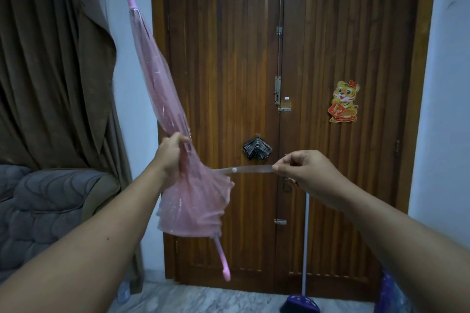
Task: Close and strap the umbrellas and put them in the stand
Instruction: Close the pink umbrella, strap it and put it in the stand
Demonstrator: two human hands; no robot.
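1 umbrella, folded, tip up before the door, is gripped mid-canopy by the left hand. The right hand pinches the strap taut. Risk: loose lower folds may bunch, stopping the snap.

The umbrella is rising tilted above the left hand, its strap stretching rightward to the right hand; the door is standing behind both.

My left hand hid part of the umbrella; the broom head got cut off at the bottom edge.
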